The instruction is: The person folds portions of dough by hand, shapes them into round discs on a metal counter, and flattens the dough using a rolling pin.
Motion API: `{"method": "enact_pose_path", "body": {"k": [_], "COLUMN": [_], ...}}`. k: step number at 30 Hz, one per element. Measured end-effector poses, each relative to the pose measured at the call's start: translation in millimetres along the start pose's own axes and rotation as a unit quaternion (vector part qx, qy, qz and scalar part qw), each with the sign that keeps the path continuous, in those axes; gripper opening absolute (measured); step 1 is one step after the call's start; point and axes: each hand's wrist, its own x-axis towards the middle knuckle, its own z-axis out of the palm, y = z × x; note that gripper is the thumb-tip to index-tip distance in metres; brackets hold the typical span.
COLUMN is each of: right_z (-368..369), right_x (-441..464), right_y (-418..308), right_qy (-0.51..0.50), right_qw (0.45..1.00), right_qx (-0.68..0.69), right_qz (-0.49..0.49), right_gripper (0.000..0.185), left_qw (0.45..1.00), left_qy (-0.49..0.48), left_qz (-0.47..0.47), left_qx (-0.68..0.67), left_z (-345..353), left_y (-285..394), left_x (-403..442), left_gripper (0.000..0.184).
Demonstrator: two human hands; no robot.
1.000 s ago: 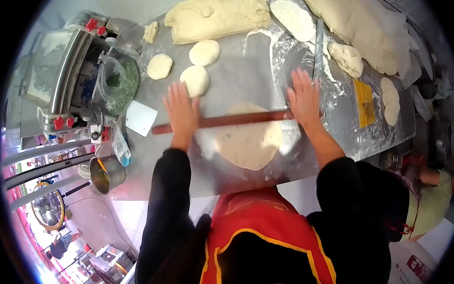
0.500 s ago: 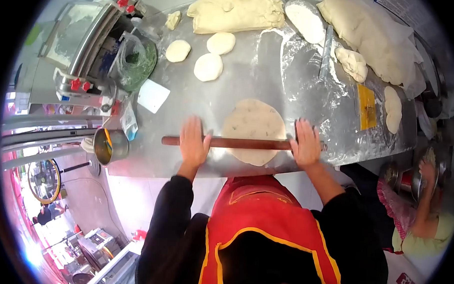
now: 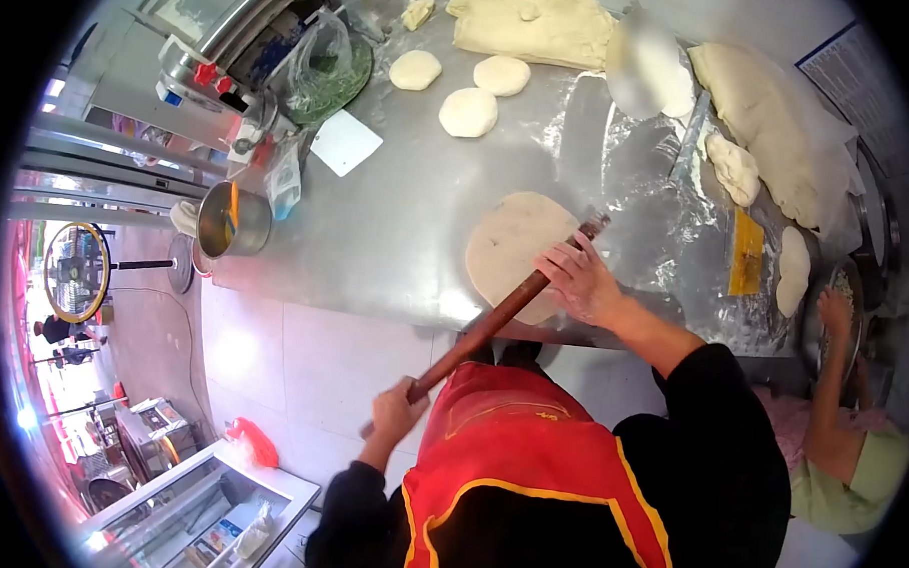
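A dark wooden rolling pin (image 3: 488, 330) slants across the table's front edge, its near end beyond the edge. My left hand (image 3: 397, 414) is closed around the pin near its lower end, in front of my red apron. My right hand (image 3: 581, 284) grips the pin near its upper end, over a flat round sheet of dough (image 3: 508, 244). That sheet lies on the metal table (image 3: 376, 251) with small dark flecks in it, partly hidden by the pin and my right hand.
Dough rounds (image 3: 468, 113) lie farther back, near a large dough slab (image 3: 531, 28). A white scraper (image 3: 345, 143), a bag of chopped greens (image 3: 332, 74) and a metal pot (image 3: 233, 219) are left. Right are a yellow scraper (image 3: 746, 254) and a co-worker's hand (image 3: 834, 310) in a bowl.
The rolling pin has turned from level to slanted, its left end swung down off the table. My flat, open hands have closed around it. The camera view has shifted too.
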Motion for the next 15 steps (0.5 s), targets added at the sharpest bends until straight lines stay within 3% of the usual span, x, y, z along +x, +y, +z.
{"method": "enact_pose_path", "body": {"k": [3, 5, 10, 13, 15], "right_z": [35, 54, 93, 73, 51], "right_x": [27, 76, 218, 194, 132], "right_y": [-2, -4, -13, -14, -10], "right_qy": [-0.030, -0.065, 0.023, -0.035, -0.101], "right_qw": [0.999, 0.997, 1.000, 0.998, 0.994], "right_qx": [0.012, 0.034, -0.004, -0.018, -0.035], "right_qz": [0.001, 0.029, 0.003, -0.046, 0.022], "right_gripper": [0.049, 0.056, 0.056, 0.058, 0.054], "left_qw": [0.972, 0.969, 0.979, 0.974, 0.958], "left_qy": [-0.146, -0.134, -0.066, -0.119, -0.195], "left_qz": [-0.060, -0.069, -0.084, -0.075, -0.058], "left_qx": [-0.174, -0.193, -0.174, -0.176, -0.204], "left_z": [8, 0, -37, -48, -24], "left_y": [-6, -17, -46, -42, -46], "left_x": [1, 14, 30, 40, 40], "left_gripper": [0.035, 0.040, 0.040, 0.041, 0.042]}}
